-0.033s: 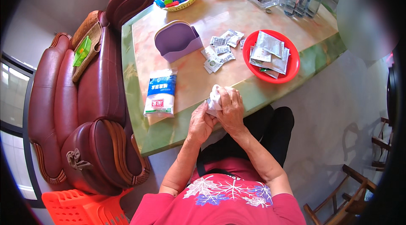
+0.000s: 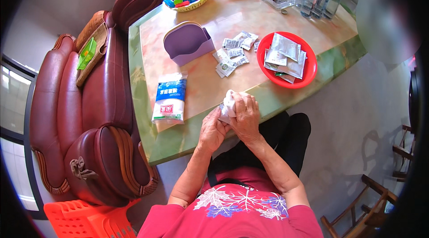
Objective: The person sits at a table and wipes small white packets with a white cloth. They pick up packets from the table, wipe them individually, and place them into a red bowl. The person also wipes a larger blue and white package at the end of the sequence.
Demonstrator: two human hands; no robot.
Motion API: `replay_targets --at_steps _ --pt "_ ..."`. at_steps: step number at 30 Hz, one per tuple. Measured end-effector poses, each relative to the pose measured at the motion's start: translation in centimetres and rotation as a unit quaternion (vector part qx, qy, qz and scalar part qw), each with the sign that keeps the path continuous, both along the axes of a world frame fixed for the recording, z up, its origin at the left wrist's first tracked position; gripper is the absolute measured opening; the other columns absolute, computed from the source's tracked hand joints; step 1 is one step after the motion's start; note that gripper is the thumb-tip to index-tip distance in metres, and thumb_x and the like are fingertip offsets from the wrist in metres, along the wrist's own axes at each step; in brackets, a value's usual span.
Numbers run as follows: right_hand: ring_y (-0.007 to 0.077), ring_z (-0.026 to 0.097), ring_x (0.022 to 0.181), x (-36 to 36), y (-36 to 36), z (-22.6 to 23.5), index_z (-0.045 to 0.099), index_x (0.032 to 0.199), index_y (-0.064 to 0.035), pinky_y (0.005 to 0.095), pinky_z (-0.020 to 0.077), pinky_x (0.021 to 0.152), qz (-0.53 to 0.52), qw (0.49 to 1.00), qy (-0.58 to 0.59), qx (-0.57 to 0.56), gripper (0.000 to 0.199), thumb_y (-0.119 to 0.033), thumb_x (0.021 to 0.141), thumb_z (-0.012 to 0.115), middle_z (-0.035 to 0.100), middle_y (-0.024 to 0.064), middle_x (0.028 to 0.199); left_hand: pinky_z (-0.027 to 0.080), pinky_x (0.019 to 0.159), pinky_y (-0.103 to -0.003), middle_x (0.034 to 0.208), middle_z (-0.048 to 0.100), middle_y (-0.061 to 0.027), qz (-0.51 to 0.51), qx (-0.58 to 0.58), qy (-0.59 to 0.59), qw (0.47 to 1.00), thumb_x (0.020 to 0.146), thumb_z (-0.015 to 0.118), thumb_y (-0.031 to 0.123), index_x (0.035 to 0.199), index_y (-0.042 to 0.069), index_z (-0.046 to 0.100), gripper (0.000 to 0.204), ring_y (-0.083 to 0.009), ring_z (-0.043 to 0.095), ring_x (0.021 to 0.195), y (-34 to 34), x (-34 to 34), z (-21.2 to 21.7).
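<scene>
A crumpled white cloth (image 2: 229, 104) is pinched between both hands above the table's (image 2: 187, 142) green near edge, the right hand (image 2: 247, 115) curled over its side, the left hand (image 2: 212, 131) gripping from lower left. Being bunched and held, its handling seems unfinished; anything inside is hidden. Forearms converge forward from the body. Beyond, small sachets (image 2: 229, 69) lie loose beside a red bowl (image 2: 312, 69) of larger packets (image 2: 287, 46).

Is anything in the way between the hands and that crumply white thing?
No, nothing I can see. The left hand and right hand both touch the crumpled white thing. The small packets lie farther away, beyond it.
</scene>
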State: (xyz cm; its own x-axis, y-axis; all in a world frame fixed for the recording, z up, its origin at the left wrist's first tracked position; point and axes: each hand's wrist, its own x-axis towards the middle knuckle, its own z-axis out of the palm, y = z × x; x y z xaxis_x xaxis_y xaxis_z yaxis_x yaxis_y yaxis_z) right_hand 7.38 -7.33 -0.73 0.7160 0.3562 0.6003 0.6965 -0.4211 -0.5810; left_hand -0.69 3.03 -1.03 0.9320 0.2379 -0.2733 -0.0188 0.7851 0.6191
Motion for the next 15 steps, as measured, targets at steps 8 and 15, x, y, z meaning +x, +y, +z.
replay_targets --at_steps 8,15 --pt "0.0390 0.055 0.098 1.7 -3.9 0.8 0.051 0.122 0.0013 0.0454 0.0470 0.088 0.132 0.984 0.100 0.061 0.054 -0.006 0.074 0.074 0.055 0.0184 0.110 0.059 0.082 -0.033 0.110 0.065 -0.0100 0.019 0.166 0.058 0.984 0.100 0.053 0.014 0.128 -0.003 0.052 0.033 -0.0174 0.067 0.095 -2.0 0.6 1.1" --pt "0.0337 0.057 0.099 0.7 -5.0 2.5 0.058 0.118 -0.0099 0.0454 0.0502 0.082 0.192 0.978 0.021 -0.072 0.053 -0.014 0.068 0.078 0.055 0.0139 0.105 0.059 0.076 -0.032 0.110 0.065 -0.0118 0.001 0.192 0.089 0.977 0.100 0.053 0.015 0.127 -0.001 0.052 0.032 -0.0175 0.068 0.091 -1.5 0.5 1.4"
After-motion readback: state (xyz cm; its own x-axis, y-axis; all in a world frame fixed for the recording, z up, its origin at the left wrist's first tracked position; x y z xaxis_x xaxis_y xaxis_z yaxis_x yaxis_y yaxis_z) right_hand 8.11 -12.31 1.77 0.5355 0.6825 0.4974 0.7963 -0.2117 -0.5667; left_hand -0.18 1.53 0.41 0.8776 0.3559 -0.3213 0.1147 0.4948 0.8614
